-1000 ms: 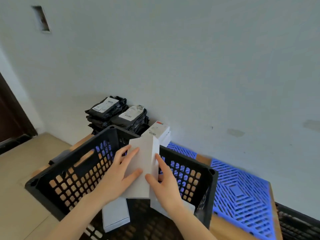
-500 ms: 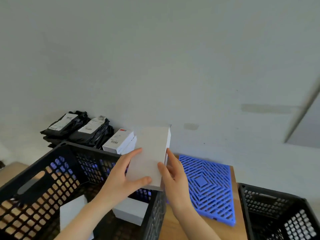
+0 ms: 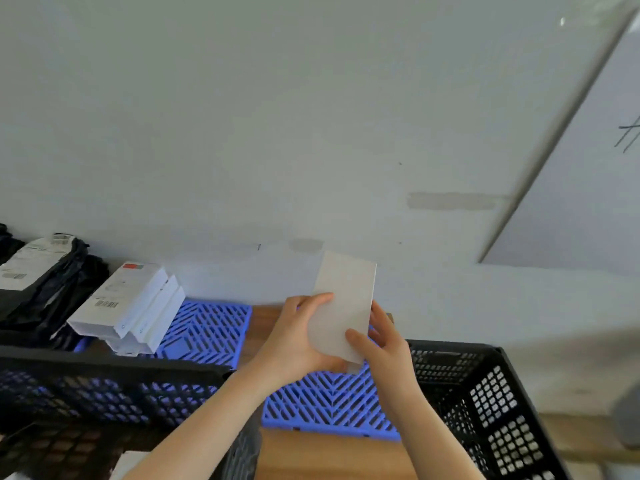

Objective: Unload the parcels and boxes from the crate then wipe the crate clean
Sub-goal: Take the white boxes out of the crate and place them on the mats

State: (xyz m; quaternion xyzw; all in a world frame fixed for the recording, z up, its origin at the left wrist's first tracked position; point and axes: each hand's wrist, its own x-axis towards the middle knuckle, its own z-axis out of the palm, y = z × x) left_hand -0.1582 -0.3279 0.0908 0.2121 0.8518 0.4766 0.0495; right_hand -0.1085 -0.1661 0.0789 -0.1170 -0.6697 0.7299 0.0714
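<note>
Both hands hold a flat white box (image 3: 343,306) upright above the blue slatted mat (image 3: 329,400), clear of the crate. My left hand (image 3: 298,337) grips its left edge and my right hand (image 3: 381,344) its lower right corner. The black plastic crate (image 3: 114,386) sits at lower left under my left forearm; a corner of a white box (image 3: 133,462) shows inside it. Behind the crate, a stack of white boxes (image 3: 128,303) rests on another blue mat (image 3: 207,327), next to black parcels with white labels (image 3: 38,271).
A second black crate (image 3: 485,403) stands at the lower right, touching the mat's right side. A wooden surface (image 3: 332,459) carries the mats. A white wall (image 3: 311,133) closes off the back right behind the stacks.
The white box has come up out of the left crate and moved right, over the blue mat. The view has swung right, bringing the second crate fully in.
</note>
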